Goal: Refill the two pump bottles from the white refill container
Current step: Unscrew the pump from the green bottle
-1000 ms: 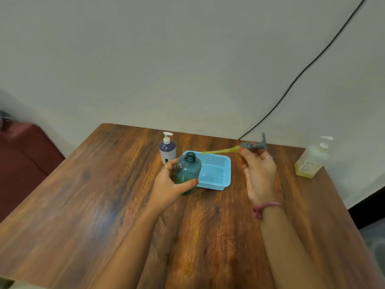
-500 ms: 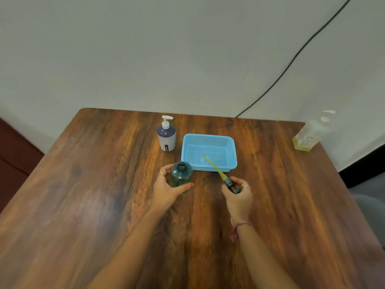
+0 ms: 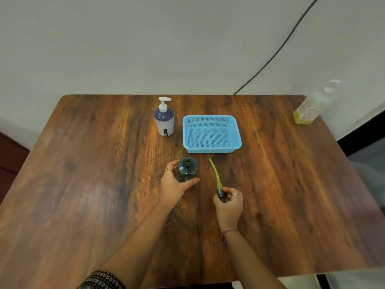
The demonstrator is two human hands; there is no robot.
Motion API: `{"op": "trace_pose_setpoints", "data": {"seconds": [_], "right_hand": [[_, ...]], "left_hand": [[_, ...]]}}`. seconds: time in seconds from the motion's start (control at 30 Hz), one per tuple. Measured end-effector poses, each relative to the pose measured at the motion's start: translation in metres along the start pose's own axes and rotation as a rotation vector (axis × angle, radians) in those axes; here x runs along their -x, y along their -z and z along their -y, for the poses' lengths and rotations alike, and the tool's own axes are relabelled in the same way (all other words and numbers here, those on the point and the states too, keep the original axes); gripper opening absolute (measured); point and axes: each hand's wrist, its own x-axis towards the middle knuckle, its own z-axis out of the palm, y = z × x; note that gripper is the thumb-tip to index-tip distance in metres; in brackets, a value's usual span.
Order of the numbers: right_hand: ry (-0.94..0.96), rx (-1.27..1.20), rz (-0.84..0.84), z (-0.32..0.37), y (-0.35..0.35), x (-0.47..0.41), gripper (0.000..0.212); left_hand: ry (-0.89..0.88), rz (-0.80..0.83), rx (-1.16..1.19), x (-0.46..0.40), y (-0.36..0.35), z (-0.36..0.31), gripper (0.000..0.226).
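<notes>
The left hand point(image 3: 174, 185) holds the open dark green plastic bottle point(image 3: 187, 169) standing on the brown wooden surface point(image 3: 83, 184). The right hand point(image 3: 228, 203) pinches the dark pump top with its yellow tube point(image 3: 216, 179), near the blue plastic basket point(image 3: 211, 150).

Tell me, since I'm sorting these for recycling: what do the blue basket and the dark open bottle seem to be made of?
The blue basket looks like moulded plastic: uniform matte colour, fine perforated mesh walls and floor. The dark green bottle, gripped by the left hand, seems tinted translucent plastic with a glossy sheen, though glass can't be ruled out.
</notes>
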Motion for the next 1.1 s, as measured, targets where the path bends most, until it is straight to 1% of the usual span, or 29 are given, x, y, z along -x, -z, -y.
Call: {"op": "trace_pose_setpoints", "data": {"seconds": [0.17,0.33,0.47,0.6,0.67,0.93,1.1], "right_hand": [[0.019,0.074,-0.003,-0.005,-0.002,0.007,0.026],[0.042,0.140,0.045,-0.009,-0.002,0.011,0.023],[0.057,0.175,0.073,-0.011,-0.003,0.013,0.022],[0.077,0.210,0.128,-0.013,-0.003,0.015,0.025],[0.089,0.222,0.167,-0.014,-0.002,0.015,0.027],[0.138,0.187,0.302,-0.019,0.009,0.018,0.040],[0.163,0.122,0.318,-0.021,0.017,0.015,0.040]], "left_hand": [[-0.006,0.026,-0.005,0.002,-0.005,0.002,0.083],[-0.017,0.057,-0.007,0.005,-0.011,0.006,0.078],[-0.012,0.071,-0.029,0.007,-0.014,0.013,0.087],[-0.030,0.075,-0.053,0.008,-0.016,0.017,0.087],[-0.031,0.077,-0.063,0.008,-0.017,0.019,0.091],[-0.039,0.100,-0.069,0.014,-0.012,0.020,0.105],[-0.110,0.089,-0.052,0.019,0.000,0.018,0.105]]}}
